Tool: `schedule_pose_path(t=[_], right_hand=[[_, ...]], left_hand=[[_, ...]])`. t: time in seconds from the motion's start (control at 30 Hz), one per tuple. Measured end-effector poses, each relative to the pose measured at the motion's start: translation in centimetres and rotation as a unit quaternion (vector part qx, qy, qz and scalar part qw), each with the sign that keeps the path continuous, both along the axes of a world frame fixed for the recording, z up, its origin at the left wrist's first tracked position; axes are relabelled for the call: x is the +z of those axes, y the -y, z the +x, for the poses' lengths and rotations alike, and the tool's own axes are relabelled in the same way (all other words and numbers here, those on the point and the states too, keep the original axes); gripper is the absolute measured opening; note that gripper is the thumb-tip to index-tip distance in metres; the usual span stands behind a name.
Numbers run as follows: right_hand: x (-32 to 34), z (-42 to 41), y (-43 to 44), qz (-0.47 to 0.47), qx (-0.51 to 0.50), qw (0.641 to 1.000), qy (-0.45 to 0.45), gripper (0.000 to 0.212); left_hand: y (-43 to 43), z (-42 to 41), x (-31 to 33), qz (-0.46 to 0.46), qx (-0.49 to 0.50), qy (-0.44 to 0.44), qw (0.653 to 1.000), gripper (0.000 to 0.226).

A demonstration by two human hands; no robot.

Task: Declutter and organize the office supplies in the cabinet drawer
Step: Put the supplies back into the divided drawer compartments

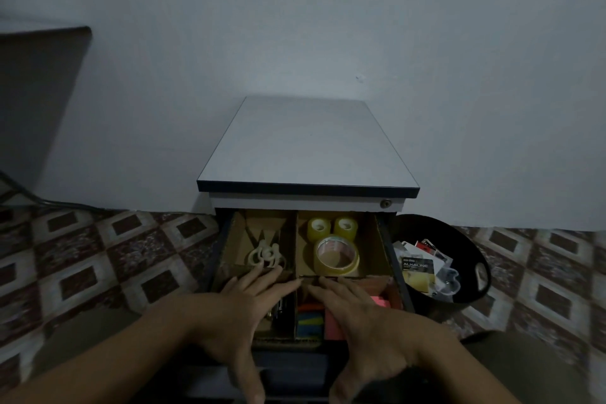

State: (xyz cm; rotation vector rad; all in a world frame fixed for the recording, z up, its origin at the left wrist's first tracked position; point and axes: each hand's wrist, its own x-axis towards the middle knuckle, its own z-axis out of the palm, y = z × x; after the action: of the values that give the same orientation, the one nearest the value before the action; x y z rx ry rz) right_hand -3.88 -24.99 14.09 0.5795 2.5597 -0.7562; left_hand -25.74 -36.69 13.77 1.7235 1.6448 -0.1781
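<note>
The cabinet's top drawer [398, 267] is pulled out, split by cardboard dividers [295, 246] into compartments. The back right one holds two small yellow tape rolls [331, 227] and a large clear tape roll [336, 256]. A pale looped item [264, 254] lies in the back left one. Front compartments hold pink sticky notes [382, 301], coloured items [310, 320] and dark pens [280, 310]. My left hand [252, 302] and my right hand [354, 308] lie flat, fingers straight, on the crosswise divider, fingertips near the middle.
A black bin [482, 269] with packaging and an alkaline battery card stands on the floor right of the cabinet. The cabinet's grey top [308, 147] is against the wall. A dark panel [36, 102] and a cable are at left. Patterned tile floor surrounds.
</note>
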Motion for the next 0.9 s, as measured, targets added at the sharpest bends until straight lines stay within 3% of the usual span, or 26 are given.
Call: schedule_pose_path(t=[0.2,0.53,0.9], right_hand=[[-0.8,0.4,1.0,0.021,0.002,1.000,0.015,0.129],[-1.2,1.1,1.1,0.086,-0.003,0.993,-0.081,0.137],[-2.3,0.8,-0.2,0.163,-0.046,0.973,-0.158,0.140]], left_hand=[[0.3,0.2,-0.9,0.023,0.010,-0.040,0.999,0.140],[0.3,0.3,-1.7,0.132,0.007,-0.096,0.987,0.139],[-0.2,-0.7,-2.4,0.271,0.043,-0.183,0.944,0.142]])
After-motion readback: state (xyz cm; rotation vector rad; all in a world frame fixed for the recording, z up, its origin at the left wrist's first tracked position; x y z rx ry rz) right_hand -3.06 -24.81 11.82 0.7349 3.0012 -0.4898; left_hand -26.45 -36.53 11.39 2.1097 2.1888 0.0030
